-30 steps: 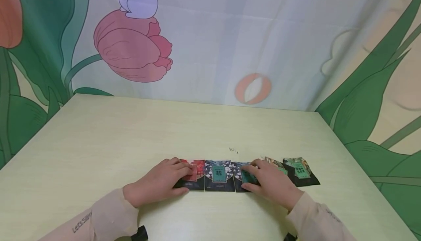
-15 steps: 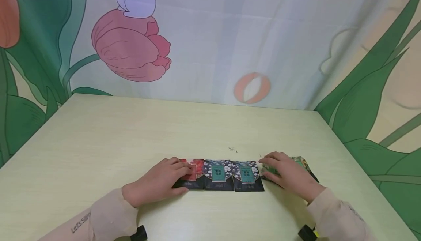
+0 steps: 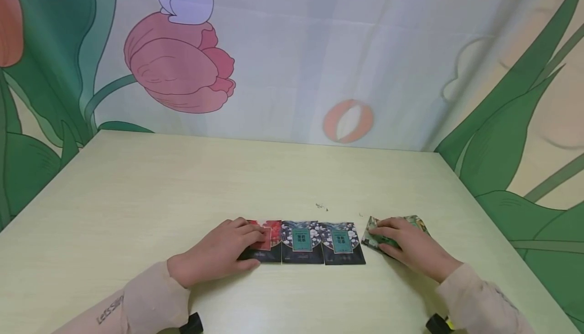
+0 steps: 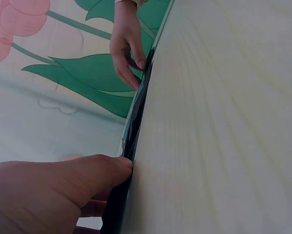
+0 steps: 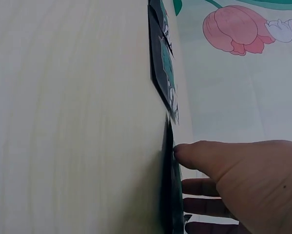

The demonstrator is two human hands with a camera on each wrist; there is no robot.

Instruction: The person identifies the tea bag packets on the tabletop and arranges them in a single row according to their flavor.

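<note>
My left hand (image 3: 221, 250) rests on a flat packet with a red floral print (image 3: 275, 232), covering its left part; the thumb lies by its near edge. To its right lie two dark packets with white blossoms and teal labels, a middle one (image 3: 302, 243) and a right one (image 3: 342, 243), edge to edge in a row. My right hand (image 3: 412, 245) rests on a green-printed packet (image 3: 373, 236), fingers spread over it and thumb at the near side. Another green-patterned packet corner (image 3: 418, 223) shows behind this hand; most of it is hidden. In the right wrist view, the thumb touches the dark packet (image 5: 171, 195).
The packets lie on a pale wood-grain table (image 3: 228, 182). Small dark marks (image 3: 321, 206) show on its top beyond the row. A printed curtain (image 3: 283, 70) with flowers hangs along the back edge. Black wrist straps (image 3: 191, 324) sit at the sleeves.
My right hand has slid right, off the rightmost blossom packet and onto the green packets, uncovering the blossom packet fully. The left hand stays on the red packet.
</note>
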